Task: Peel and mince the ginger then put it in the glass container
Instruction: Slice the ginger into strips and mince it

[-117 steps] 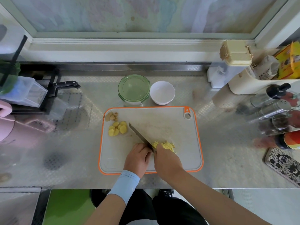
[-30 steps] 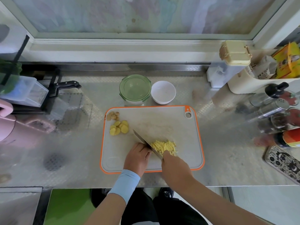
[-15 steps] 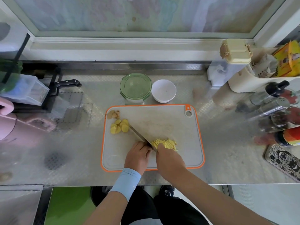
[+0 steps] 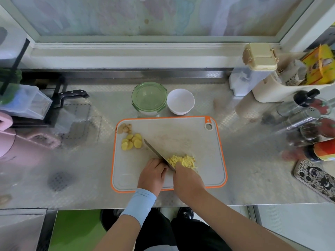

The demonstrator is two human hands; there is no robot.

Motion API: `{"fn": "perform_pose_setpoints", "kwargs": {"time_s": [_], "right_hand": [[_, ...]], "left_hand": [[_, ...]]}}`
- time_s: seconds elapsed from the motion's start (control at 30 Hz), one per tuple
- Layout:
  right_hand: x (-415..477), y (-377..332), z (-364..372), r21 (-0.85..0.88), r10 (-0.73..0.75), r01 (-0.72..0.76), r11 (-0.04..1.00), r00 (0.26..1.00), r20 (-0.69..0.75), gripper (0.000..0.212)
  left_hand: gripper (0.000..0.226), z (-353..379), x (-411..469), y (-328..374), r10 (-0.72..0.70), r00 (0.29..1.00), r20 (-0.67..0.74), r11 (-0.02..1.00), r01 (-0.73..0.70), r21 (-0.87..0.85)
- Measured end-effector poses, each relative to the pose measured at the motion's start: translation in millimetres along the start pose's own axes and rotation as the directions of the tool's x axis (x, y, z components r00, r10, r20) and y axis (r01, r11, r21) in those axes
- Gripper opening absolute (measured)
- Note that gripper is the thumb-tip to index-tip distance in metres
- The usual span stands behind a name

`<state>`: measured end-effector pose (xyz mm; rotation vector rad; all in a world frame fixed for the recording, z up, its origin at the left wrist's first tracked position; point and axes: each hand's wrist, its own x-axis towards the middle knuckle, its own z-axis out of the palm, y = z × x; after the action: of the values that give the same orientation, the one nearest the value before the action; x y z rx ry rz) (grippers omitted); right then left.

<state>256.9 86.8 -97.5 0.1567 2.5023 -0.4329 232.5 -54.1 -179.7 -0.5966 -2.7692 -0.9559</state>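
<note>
An orange-rimmed grey cutting board [image 4: 183, 133] lies on the steel counter. A pile of yellow ginger shreds [image 4: 182, 160] sits near its front middle. My right hand [image 4: 187, 179] is shut on the handle of a knife [image 4: 154, 150]; the blade slants up-left, its edge against the left side of the pile. My left hand [image 4: 152, 173] rests curled on the board just left of the blade. Peeled ginger slices [image 4: 131, 142] and brownish ginger scraps [image 4: 125, 128] lie at the board's left rear. The glass container [image 4: 149, 96], green lid on, stands behind the board.
A white bowl [image 4: 180, 101] stands right of the container. Bottles and shakers [image 4: 308, 120] crowd the right side, with a patterned phone [image 4: 315, 178] near the front. A black rack with a knife handle [image 4: 72, 94] and a pink object [image 4: 10, 140] are at left.
The blade has shifted slightly along the ginger pile between frames while both hands stay at the board's front. The shreds lie a bit more spread than 3.9 s ago.
</note>
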Motion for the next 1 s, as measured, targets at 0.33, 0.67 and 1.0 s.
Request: {"fn": "perform_pose_setpoints", "kwargs": {"time_s": [0.33,0.67,1.0], "right_hand": [[-4.2,6.3,0.3,0.069,0.027,-0.027,0.997,1.0,-0.013,0.017],[-4.7,3.0,0.2,0.035,0.033,-0.034,0.999,0.999,0.024,0.025],[5.3,-8.2,-7.7,0.065,0.007,-0.007,0.998,1.0,0.001,0.018]], "left_hand": [[0.017,-0.3,0.5,-0.3,-0.002,1.0,-0.011,1.0,0.002,-0.011],[0.019,-0.2,-1.7,-0.3,-0.002,1.0,-0.019,1.0,0.002,-0.007],[0.019,-1.8,0.5,-2.0,0.014,1.0,-0.005,1.0,-0.014,0.023]]}}
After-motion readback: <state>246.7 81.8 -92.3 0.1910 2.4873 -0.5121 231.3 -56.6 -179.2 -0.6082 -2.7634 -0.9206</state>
